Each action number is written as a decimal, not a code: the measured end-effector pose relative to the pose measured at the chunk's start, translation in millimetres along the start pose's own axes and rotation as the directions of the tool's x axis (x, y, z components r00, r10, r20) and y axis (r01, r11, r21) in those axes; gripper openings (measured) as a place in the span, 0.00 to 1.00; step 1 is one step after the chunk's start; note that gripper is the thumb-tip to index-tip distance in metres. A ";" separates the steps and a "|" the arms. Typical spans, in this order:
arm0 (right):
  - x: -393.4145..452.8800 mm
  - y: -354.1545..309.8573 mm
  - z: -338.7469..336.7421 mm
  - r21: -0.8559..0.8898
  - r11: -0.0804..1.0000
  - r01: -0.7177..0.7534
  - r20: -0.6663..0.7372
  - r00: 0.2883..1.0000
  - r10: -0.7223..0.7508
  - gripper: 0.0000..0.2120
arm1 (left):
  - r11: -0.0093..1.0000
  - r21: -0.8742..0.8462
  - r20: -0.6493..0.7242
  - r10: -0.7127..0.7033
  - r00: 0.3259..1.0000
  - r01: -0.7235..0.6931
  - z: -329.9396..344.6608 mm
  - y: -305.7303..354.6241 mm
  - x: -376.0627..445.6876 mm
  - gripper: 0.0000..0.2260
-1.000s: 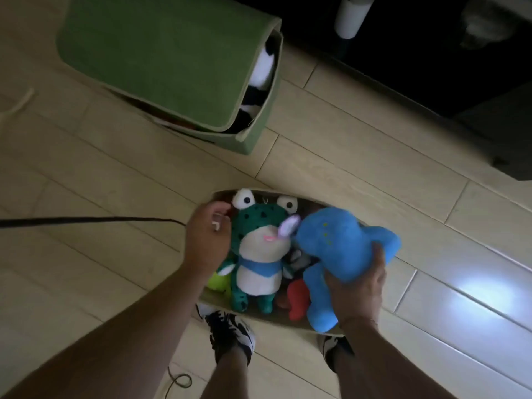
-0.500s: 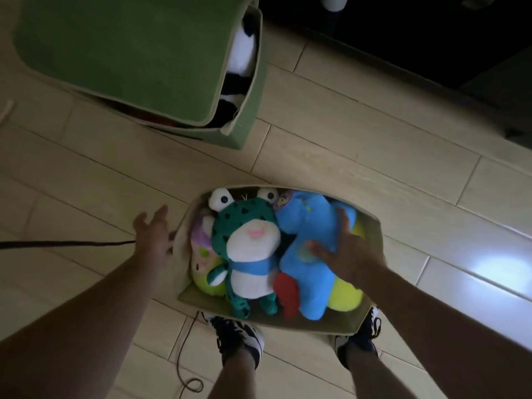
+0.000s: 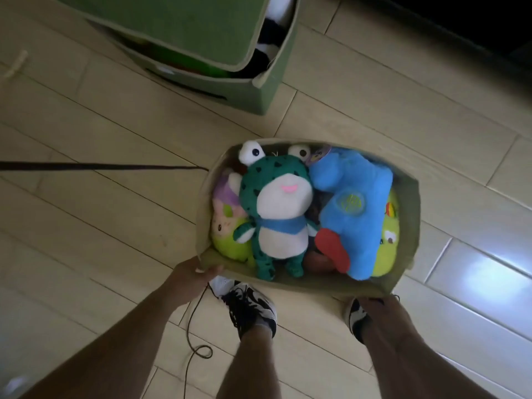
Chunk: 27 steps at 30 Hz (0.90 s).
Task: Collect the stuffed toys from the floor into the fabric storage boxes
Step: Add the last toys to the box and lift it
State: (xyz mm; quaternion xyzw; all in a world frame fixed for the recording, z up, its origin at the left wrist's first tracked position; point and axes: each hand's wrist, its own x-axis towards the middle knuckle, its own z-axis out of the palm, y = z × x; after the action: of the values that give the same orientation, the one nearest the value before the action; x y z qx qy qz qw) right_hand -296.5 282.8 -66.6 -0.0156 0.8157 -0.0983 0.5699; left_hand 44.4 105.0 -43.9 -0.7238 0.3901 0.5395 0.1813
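An olive fabric storage box (image 3: 414, 217) sits on the floor in front of my feet, packed with stuffed toys. A teal frog (image 3: 276, 203) lies in its middle and a blue plush (image 3: 351, 205) beside it on the right. Two yellow-green toys sit at the sides, one on the left (image 3: 227, 228) and one on the right (image 3: 388, 237). My left hand (image 3: 195, 273) grips the box's near left corner, thumb over the rim. My right forearm reaches the near right corner; the box wall hides that hand.
A green fabric box (image 3: 253, 93) stands further away, its lid (image 3: 178, 21) partly on and a black-and-white plush (image 3: 270, 38) showing inside. A dark cable (image 3: 100, 167) runs from the left to the olive box. A thin cord (image 3: 190, 326) loops by my shoes (image 3: 250, 306).
My right hand let go of the blue plush, which now lies in the box. Both hands dropped to the box's near corners, the left taking hold of the rim.
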 end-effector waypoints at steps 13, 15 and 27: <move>19.3 -123.3 -109.1 -0.272 0.902 0.336 -0.197 0.898 -0.394 0.10 | 0.965 -0.253 0.153 0.112 0.982 -0.070 72.4 22.7 -37.3 0.29; 4.8 -128.7 -134.8 -0.340 0.910 0.238 -0.149 0.942 -0.302 0.16 | 0.872 -0.488 0.106 0.030 0.994 0.026 70.9 32.1 -47.4 0.34; -60.0 -166.4 -224.4 0.657 0.751 -0.057 0.493 0.787 -0.372 0.33 | 0.099 -0.994 0.002 0.446 0.895 -0.047 4.9 68.7 -131.5 0.25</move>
State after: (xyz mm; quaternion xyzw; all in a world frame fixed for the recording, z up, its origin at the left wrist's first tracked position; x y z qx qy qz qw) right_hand -499.2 159.9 92.9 0.0768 0.5050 -0.4109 0.7552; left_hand -26.0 113.6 86.5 -0.4936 0.0276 0.7864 -0.3703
